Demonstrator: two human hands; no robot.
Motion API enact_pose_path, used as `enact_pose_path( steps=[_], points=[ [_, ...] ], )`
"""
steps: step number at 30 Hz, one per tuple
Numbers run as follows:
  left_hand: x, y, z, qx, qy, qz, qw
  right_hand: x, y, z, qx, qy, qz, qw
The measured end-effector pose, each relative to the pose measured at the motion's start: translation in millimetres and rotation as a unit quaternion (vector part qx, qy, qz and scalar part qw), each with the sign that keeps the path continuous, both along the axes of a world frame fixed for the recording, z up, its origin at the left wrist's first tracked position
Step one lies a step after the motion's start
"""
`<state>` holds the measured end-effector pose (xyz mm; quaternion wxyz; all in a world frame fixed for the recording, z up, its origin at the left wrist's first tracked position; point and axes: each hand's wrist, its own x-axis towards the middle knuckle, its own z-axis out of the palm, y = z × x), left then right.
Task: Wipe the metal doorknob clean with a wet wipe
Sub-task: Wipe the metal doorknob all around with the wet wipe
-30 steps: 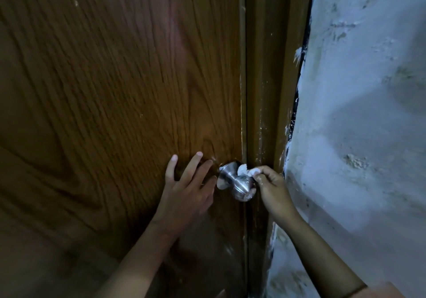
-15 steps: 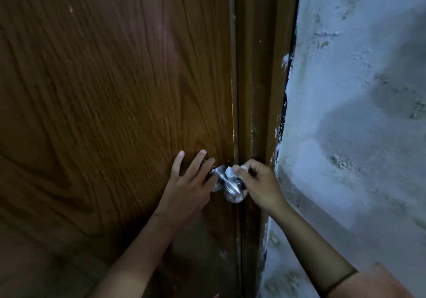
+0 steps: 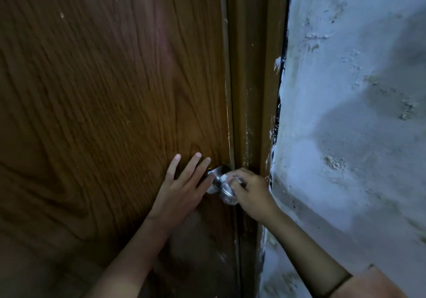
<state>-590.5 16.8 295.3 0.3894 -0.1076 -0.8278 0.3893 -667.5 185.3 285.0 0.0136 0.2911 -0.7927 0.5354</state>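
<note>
while the left hand (image 3: 182,191) lies flat with fingers spread on the wooden door (image 3: 103,113), the right hand (image 3: 251,194) curls around the metal doorknob (image 3: 224,189) near the door's edge, pressing a wet wipe (image 3: 223,179) against it.

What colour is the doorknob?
Shiny silver metal doorknob, seen in the head view.

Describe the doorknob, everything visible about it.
The doorknob is a round knob of shiny silver metal, catching highlights, on a short neck with a round plate against the brown wooden door, close to the door's edge beside the frame. The right hand closes over its top and right side, pressing a white wet wipe onto it. The left hand lies flat on the door with fingertips beside the plate; whether they touch it is unclear.
</note>
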Motion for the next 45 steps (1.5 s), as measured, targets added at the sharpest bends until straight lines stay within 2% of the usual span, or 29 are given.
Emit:
enact_pose_path(
  steps=[2,3,5,7,9,10,12,15,16,18,21,22,23,25,27,29,31,33,36,39,40,42,45],
  points=[
    [1,0,1,-0.004,-0.002,0.001,1.000,-2,-1,3,-0.020,-0.099,-0.013,0.995],
    [1,0,1,-0.007,-0.002,0.000,1.000,-2,-2,3,-0.007,-0.098,-0.015,0.995],
    [0,0,1,-0.009,0.000,-0.001,1.000,5,-1,3,0.048,0.022,-0.013,0.999],
    [0,0,0,-0.007,0.008,0.001,1.000,13,2,6,0.090,0.156,0.008,0.984],
    [0,-1,-1,-0.011,0.016,0.010,1.000,16,4,6,0.116,0.238,0.034,0.964],
    [0,-1,-1,-0.012,0.020,0.016,1.000,17,5,5,0.114,0.251,0.032,0.961],
    [0,0,-1,-0.011,0.026,0.021,0.999,15,7,2,0.056,0.188,0.011,0.981],
    [-1,1,-1,-0.003,0.022,0.027,0.999,9,6,5,-0.036,-0.044,-0.031,0.998],
    [-2,1,-2,-0.002,0.022,0.028,0.999,7,6,5,-0.036,-0.077,-0.040,0.996],
    [-2,1,-3,-0.001,0.022,0.029,0.999,10,6,4,-0.005,-0.032,-0.037,0.999],
    [-2,0,-3,-0.007,0.021,0.036,0.999,22,6,4,0.054,0.181,0.009,0.982],
    [-2,0,-3,-0.008,0.019,0.037,0.999,22,6,2,0.076,0.232,0.019,0.970],
    [-2,0,-4,-0.007,0.017,0.039,0.999,21,7,-1,0.083,0.246,0.021,0.965],
    [-2,2,-3,-0.003,0.016,0.044,0.999,18,9,-3,0.035,0.163,0.000,0.986],
    [-3,5,-2,0.006,0.017,0.044,0.999,11,11,-4,-0.033,-0.015,-0.025,0.999],
    [-4,8,1,0.018,0.017,0.038,0.999,4,11,-6,-0.089,-0.163,-0.027,0.982],
    [-4,10,2,0.024,0.018,0.036,0.999,4,9,-8,-0.125,-0.208,-0.030,0.970],
    [-4,10,3,0.025,0.015,0.037,0.999,8,6,-12,-0.093,-0.170,-0.040,0.980],
    [-2,9,3,0.012,0.008,0.046,0.999,20,3,-16,-0.025,-0.008,-0.017,1.000],
    [-2,8,3,-0.003,0.006,0.058,0.998,23,-1,-14,0.027,0.219,0.011,0.975],
    [-2,8,2,-0.006,0.007,0.060,0.998,22,-2,-16,0.038,0.257,0.010,0.966],
    [-2,7,1,-0.009,0.006,0.063,0.998,19,-3,-18,0.019,0.229,0.007,0.973],
    [-3,7,1,-0.001,0.010,0.054,0.998,12,-4,-19,-0.049,0.028,0.004,0.998]
  ],
)
